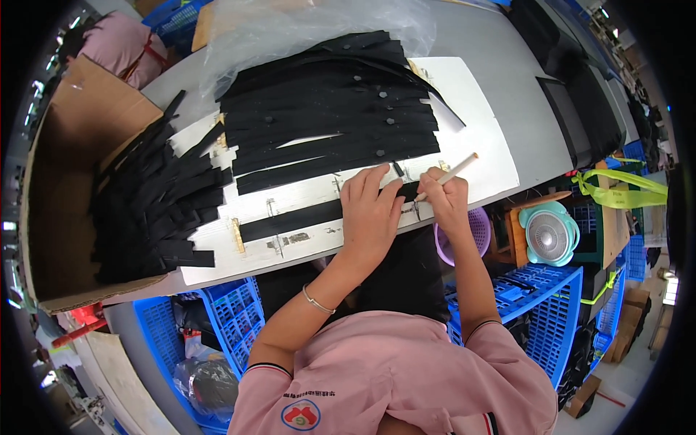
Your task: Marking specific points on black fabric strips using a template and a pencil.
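A black fabric strip (pixel 301 218) lies lengthwise along the near part of a white board (pixel 482 123), across hand-drawn marks. My left hand (pixel 371 210) rests flat on this strip, its fingers stretched out and pressing it down. Close beside it, my right hand (pixel 444 196) is closed around a slim white pen (pixel 460 166). The pen's lower tip meets the strip near its right end; its orange-tinted end points up to the right. Beyond my hands, many black strips (pixel 326 109) lie side by side on the board, with several small grey marks or bits on them.
At the left, a cardboard box (pixel 61 210) holds a loose pile of black strips (pixel 152 210). Clear plastic film (pixel 246 47) lies behind the board on the grey table (pixel 464 36). Blue crates (pixel 540 290), a purple basket (pixel 471 235) and a turquoise fan (pixel 549 233) stand below the table edge.
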{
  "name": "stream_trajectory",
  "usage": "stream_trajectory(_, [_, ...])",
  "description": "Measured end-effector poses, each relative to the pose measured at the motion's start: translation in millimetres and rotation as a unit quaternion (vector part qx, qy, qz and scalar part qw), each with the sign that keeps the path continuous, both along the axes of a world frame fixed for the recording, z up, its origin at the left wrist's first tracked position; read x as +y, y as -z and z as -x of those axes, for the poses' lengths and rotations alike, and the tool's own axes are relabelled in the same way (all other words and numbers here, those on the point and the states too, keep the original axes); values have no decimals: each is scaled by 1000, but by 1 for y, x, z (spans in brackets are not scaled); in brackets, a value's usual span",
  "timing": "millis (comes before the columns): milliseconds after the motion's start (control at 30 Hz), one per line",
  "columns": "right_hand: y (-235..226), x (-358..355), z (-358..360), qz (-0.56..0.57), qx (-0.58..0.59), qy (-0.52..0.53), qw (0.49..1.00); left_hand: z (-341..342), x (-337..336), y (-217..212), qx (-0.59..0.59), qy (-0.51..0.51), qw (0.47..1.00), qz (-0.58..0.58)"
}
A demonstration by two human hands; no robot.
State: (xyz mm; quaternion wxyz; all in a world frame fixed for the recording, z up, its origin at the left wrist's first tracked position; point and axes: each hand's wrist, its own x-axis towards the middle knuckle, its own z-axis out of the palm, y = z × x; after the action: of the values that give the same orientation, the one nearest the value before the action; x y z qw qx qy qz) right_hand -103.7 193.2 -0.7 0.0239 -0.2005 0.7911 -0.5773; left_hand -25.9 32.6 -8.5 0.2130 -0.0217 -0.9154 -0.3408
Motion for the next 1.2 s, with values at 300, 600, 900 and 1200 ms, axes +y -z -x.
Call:
stream_trajectory(300, [5,-3,-7,84,8,73,994,68,-69,13,-32,-6,986,165])
stream_trajectory(600, [8,-2,-5,81,-15,91,992,185,-124,18,82,4,962,260])
stream_trajectory(900, [25,-1,-2,111,-2,83,990,204,-139,14,13,-130,974,184])
stream_trajectory(1200, [16,2,-3,108,-35,93,989,16,-153,-8,-39,-79,984,155])
